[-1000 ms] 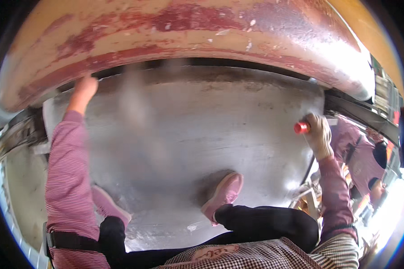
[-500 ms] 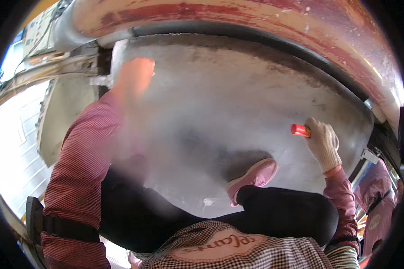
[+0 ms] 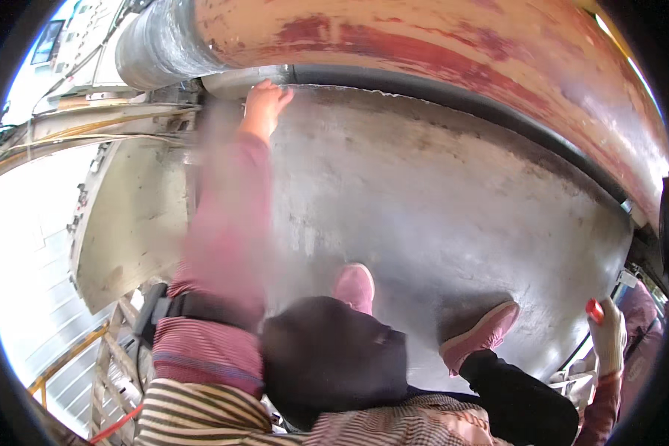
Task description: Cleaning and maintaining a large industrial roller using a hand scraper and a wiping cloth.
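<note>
My bare left hand is stretched toward the far left part of a grey metal plate, close to its far edge. Its fingers are slightly bent and apart, with nothing visible in them. Low on the right, my right hand, in a pale knitted glove, is closed around a short red cylinder. Only the red end sticks out of the fist; the rest is hidden. My pink shoes rest on the plate. A blurred patch covers part of my left sleeve.
A large orange-red roller, worn in patches, spans the far side, with a dark bar beneath it. Cables and a beige panel lie left. A wooden frame stands lower left. Pink cloth shows at the right.
My left hand has moved right and farther out, its fingers loosening from a fist-like shape. My right hand, still holding the red cylinder, has moved right and nearer. A second shoe now shows.
</note>
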A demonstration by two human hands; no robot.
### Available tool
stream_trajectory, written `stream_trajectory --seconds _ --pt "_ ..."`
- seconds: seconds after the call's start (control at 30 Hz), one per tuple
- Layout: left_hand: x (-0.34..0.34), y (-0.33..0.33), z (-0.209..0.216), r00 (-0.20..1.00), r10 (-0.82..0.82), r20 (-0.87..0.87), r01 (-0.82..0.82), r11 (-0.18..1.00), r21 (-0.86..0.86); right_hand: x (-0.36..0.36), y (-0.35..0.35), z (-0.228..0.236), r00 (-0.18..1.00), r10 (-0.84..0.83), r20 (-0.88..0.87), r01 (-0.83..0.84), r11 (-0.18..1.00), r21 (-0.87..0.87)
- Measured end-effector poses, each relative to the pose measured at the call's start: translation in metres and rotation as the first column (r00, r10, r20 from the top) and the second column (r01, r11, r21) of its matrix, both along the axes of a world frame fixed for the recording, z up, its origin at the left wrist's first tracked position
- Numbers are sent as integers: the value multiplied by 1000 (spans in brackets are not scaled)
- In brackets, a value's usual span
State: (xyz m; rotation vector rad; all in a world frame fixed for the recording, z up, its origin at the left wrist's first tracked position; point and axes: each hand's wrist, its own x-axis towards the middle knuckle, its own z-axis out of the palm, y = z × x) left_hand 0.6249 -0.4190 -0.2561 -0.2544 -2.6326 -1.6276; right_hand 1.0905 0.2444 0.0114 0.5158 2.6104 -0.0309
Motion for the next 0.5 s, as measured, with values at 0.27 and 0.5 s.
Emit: stream_trajectory --seconds 0.27,0.5 --pt "-27 108 20 770 53 636 -463 732 499 36 -25 95 922 -383 59 381 924 39" --pt "-34 104 34 758 124 640 -118 992 -52 2 -57 94 930 -367 34 365 930 39"
